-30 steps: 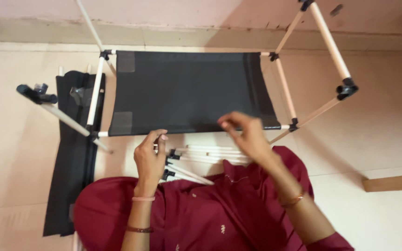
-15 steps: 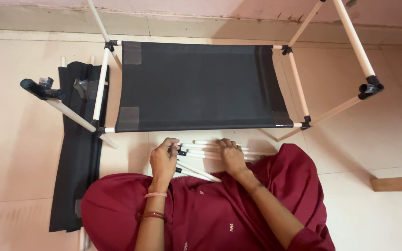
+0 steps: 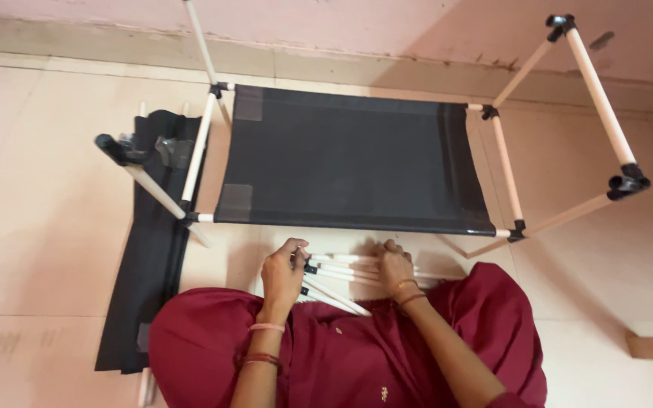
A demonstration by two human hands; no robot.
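Note:
Several loose white rods (image 3: 339, 270) with black end caps lie on the floor in front of my lap. My left hand (image 3: 282, 273) is curled around the capped ends of these rods. Further along the same bundle, my right hand (image 3: 393, 265) is closed over the rods with its fingers bent down. Just beyond both hands stands a rack frame of white tubes and black joints, with a black fabric shelf (image 3: 349, 162) stretched across it. The shelf's front tube (image 3: 205, 217) runs a little above my knuckles.
A second strip of black fabric (image 3: 150, 249) lies flat on the tiled floor at the left, under a slanted tube with a black joint (image 3: 109, 144). Upright tubes with a corner joint (image 3: 627, 181) rise at the right. A pink wall runs along the back.
My right hand has dropped from the shelf's front edge down onto the rod bundle. My left hand stays at the rods' capped ends. The view has shifted slightly.

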